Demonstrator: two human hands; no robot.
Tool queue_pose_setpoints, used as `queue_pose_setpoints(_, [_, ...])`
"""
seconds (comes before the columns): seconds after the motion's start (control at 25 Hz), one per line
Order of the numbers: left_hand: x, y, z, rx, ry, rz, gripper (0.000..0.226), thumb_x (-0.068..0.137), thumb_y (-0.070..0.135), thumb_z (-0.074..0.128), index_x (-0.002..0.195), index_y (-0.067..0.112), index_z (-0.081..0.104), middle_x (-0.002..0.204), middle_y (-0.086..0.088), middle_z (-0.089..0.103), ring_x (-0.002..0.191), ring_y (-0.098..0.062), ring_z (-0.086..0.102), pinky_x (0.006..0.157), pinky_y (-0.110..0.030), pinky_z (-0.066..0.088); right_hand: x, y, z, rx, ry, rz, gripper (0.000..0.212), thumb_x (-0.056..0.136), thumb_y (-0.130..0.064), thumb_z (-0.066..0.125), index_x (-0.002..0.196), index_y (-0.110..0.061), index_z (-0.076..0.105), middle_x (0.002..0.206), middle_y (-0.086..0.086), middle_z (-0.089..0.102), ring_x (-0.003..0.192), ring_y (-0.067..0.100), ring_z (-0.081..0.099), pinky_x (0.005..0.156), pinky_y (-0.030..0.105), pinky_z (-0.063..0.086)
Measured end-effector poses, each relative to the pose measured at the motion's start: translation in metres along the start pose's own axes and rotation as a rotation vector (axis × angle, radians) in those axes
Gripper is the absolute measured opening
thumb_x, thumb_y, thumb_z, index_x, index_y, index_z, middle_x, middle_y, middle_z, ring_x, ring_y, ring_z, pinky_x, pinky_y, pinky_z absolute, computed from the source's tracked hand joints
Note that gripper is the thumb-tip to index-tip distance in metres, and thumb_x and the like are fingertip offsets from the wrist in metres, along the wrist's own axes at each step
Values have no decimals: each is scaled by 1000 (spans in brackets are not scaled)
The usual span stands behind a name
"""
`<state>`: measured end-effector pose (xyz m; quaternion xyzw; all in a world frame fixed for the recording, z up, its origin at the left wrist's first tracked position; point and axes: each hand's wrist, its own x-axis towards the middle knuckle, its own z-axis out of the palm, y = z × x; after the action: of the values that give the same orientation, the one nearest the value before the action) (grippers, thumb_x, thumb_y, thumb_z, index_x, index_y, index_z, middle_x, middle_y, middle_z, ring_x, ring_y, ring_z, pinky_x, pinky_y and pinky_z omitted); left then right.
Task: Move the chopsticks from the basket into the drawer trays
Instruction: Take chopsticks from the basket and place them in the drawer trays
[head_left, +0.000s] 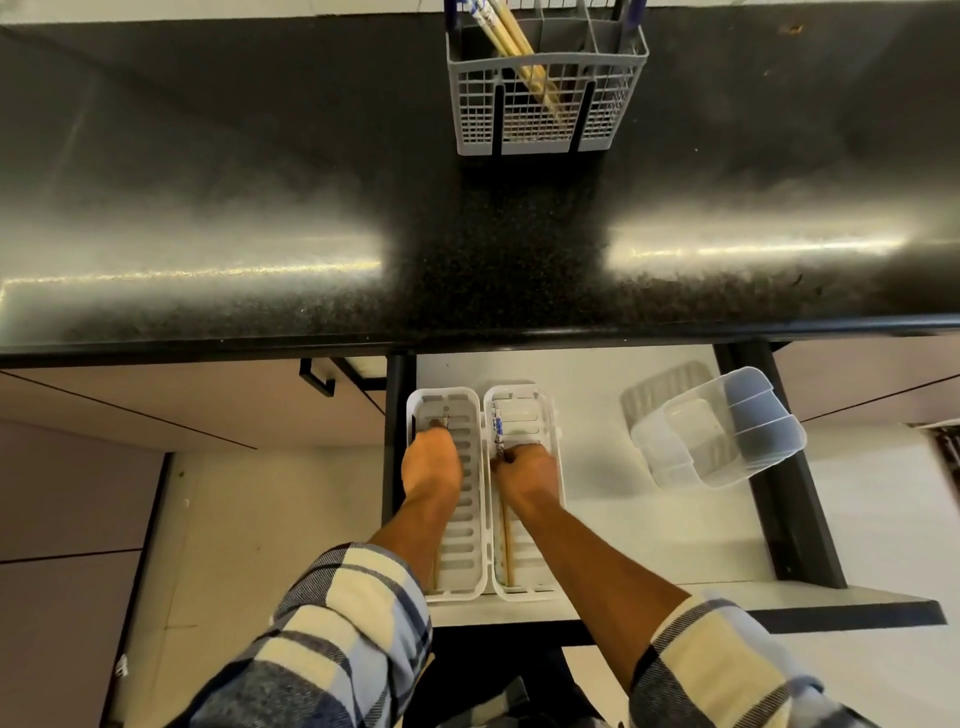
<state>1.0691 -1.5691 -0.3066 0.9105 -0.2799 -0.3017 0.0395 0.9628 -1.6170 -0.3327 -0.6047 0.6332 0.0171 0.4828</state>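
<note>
Two long white slotted trays lie side by side in the open drawer (649, 525): the left tray (465, 556) and the right tray (540, 415). My left hand (431, 462) is down in the left tray, fingers closed on a chopstick (445, 415) whose tip shows beyond them. My right hand (524, 475) is in the right tray, closed on a patterned chopstick (497, 426); a wooden shaft (506, 545) runs back under my wrist. The grey wire basket (613, 93) stands on the counter at the back with several chopsticks (514, 39) leaning in its left compartment.
A clear plastic container (727, 431) lies tilted in the right part of the drawer, with a grey slotted piece (660, 387) behind it. The black speckled counter (260, 182) overhangs the drawer's back. A cupboard handle (317, 379) is at the left.
</note>
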Motion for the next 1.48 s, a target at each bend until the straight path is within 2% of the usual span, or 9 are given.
queue_pose_setpoints(0.12, [-3,3,-2,70,-28,-8,24,103,9,40,111,3,62,107,-14,70,97,-28,70,81,-33,58,-3,2,-1,-88,25,-22,15,88,-8,60,76,-9,68,77,6,68,69,23,64,64,30,55])
queue_pose_setpoints(0.32, [-3,2,-7,260,-29,50,22,99,7,48,119,5,57,111,-13,70,100,-27,70,82,-35,57,-10,9,-4,-185,35,-17,19,91,-8,54,85,-10,72,84,7,70,74,24,66,67,31,57])
queue_pose_setpoints(0.52, [-12,-3,-6,603,-26,249,25,92,2,57,115,8,65,114,-10,68,107,-27,65,85,-36,53,-17,12,-4,-250,23,-88,20,91,-5,52,89,-8,72,88,9,71,76,25,66,70,34,59])
queue_pose_setpoints(0.64, [-27,-13,-2,838,49,399,29,88,17,63,116,12,64,122,-11,63,123,-33,46,105,-48,35,-20,15,-7,-243,0,-108,21,92,-5,52,94,-9,72,92,8,71,76,23,63,71,34,58])
queue_pose_setpoints(0.72, [-34,-24,4,897,51,405,42,91,23,59,130,7,56,139,-19,52,139,-41,30,116,-60,13,-23,18,-7,-231,-2,-118,22,91,-4,50,96,-8,71,94,8,72,77,23,63,72,35,59])
queue_pose_setpoints(0.8, [-36,-37,8,930,50,398,59,95,26,51,147,5,35,156,-21,30,149,-42,7,115,-67,-7,-26,19,-8,-229,-5,-125,24,92,-4,49,99,-8,71,96,9,72,77,22,63,71,33,57])
queue_pose_setpoints(0.92, [-37,-48,7,998,21,422,70,98,32,47,155,9,14,163,-18,9,149,-41,-12,109,-69,-18,-28,21,-8,-232,-6,-145,24,93,-3,49,103,-8,70,98,9,72,77,21,61,69,28,54])
queue_pose_setpoints(1.12, [-38,-48,3,1104,15,423,78,94,34,54,155,6,14,162,-20,10,148,-43,-15,107,-72,-19,-29,21,-8,-242,5,-150,25,92,-1,49,103,-8,70,97,10,72,77,22,62,73,33,58])
queue_pose_setpoints(1.48, [-32,-40,1,1076,2,400,82,95,34,52,155,5,5,162,-23,2,146,-44,-20,110,-70,-15,-31,22,-7,-230,11,-150,24,93,-3,51,107,-9,69,101,10,72,88,25,67,76,32,58])
